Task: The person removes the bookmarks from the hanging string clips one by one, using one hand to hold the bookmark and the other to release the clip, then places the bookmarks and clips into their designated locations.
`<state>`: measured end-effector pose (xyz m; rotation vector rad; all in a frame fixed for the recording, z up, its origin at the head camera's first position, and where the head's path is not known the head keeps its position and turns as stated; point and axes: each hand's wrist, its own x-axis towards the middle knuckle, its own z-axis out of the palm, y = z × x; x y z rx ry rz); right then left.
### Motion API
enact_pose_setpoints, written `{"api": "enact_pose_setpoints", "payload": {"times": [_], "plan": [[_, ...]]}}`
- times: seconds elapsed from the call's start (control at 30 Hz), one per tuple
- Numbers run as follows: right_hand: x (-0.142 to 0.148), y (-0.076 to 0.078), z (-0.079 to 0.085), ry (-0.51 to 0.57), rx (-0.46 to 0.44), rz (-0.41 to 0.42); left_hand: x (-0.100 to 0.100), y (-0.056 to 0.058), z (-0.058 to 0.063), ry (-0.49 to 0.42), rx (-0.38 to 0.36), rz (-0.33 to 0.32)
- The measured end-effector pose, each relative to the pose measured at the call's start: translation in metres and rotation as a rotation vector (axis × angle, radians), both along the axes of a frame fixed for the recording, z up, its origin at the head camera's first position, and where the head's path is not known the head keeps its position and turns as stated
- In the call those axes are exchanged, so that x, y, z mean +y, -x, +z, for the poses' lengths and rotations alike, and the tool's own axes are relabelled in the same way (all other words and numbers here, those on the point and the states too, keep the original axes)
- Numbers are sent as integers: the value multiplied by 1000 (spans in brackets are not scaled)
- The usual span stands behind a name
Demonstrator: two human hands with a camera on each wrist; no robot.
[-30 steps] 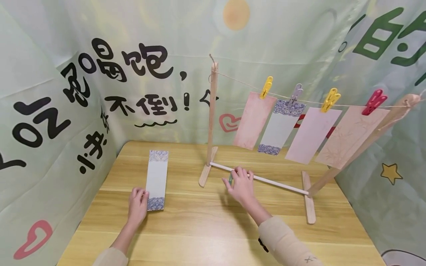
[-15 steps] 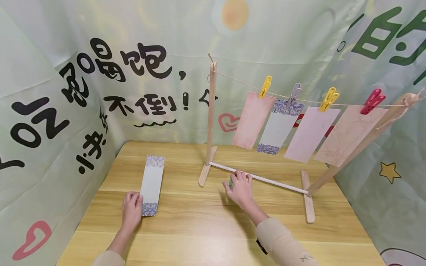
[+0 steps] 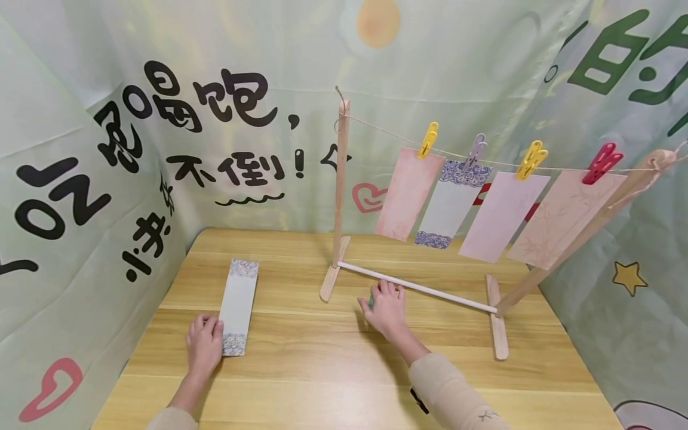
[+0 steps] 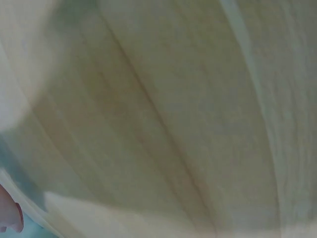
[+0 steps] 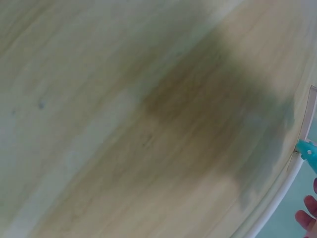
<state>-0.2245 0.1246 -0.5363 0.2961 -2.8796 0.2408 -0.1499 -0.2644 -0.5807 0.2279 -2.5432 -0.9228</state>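
Observed from beside the table point(image 3: 322, 382): the left hand point(image 3: 204, 345) pinches the left edge of a blue-bordered card point(image 3: 240, 304) — resting or slightly raised, I cannot tell. The right hand point(image 3: 388, 307) grips a green clip point(image 3: 371, 302), partly hidden, near the white rod point(image 3: 441, 293). Four cards point(image 3: 411, 194) hang clipped on the string point(image 3: 383, 129). Step in hand, in my judgement: readying card and clip — next calls for lifting both to the string.

wood-grain table point(image 3: 322, 382); wooden rack point(image 3: 446, 295) standing on it; blue-edged paper strip point(image 3: 239, 304) at left, probably touching surface.
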Motion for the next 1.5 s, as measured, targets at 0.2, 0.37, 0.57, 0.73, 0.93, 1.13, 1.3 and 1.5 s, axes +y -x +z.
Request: {"api": "enact_pose_setpoints", "payload": {"times": [0.2,0.37,0.57,0.73,0.93,1.13,1.3,1.5], "plan": [[0,1,-4,-1,-7,-9,-5,-3,0,77,-59,-5],[-1,1,-8,-16,-42,-23,-11,-6,-4,118,-106,5],[-2,3,-12,-57,-69,-36,-16,-9,-7,168,-142,13],[-4,6,-16,-62,-68,-46,-19,-12,-7,215,-154,11],[-5,7,-23,-66,-90,-70,-23,-13,-9,253,-179,-2],[-7,6,-27,-78,-94,-79,-26,-15,-11,283,-204,-13],[-8,5,-30,-63,-89,-84,-26,-15,-10,315,-210,-30],[-10,5,-32,-80,-115,-99,-27,-15,-10,358,-219,-36]]}}
